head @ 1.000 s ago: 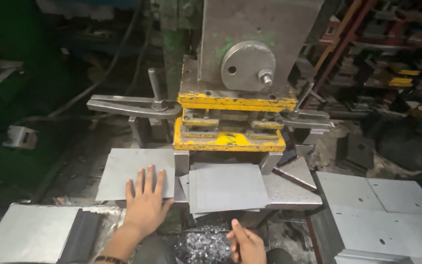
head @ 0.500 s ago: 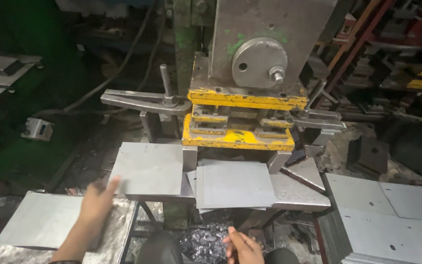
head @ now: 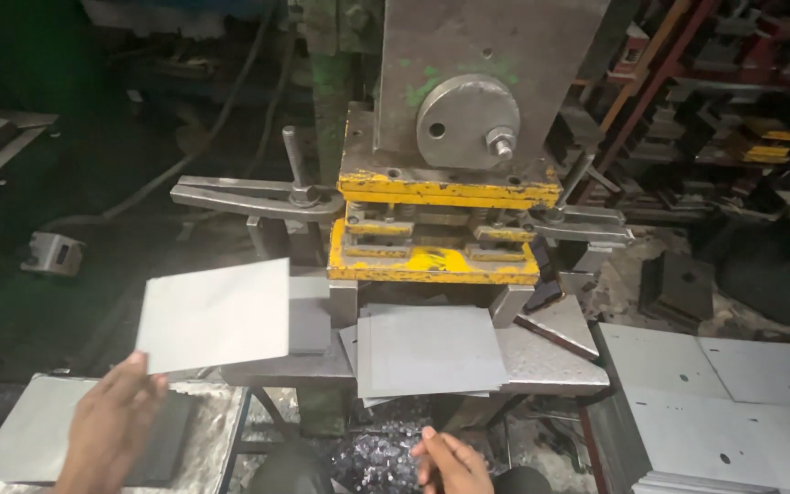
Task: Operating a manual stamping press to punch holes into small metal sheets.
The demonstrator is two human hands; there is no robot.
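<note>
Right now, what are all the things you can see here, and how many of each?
Press machine: one, grey with yellow plates, centre top.
Clamp bar: one, grey, left of the press.
Lifted metal sheet: one, grey, held up at left.
Sheets under the press: a small stack, grey, on the press table.
Left pile of sheets: one pile, grey, bottom left.
Punched sheets: several, grey, bottom right.
Metal scraps: a heap, shiny, below the press table.
Left hand: one, its grip on the lifted sheet.
Right hand: one, empty, bottom centre.
</note>
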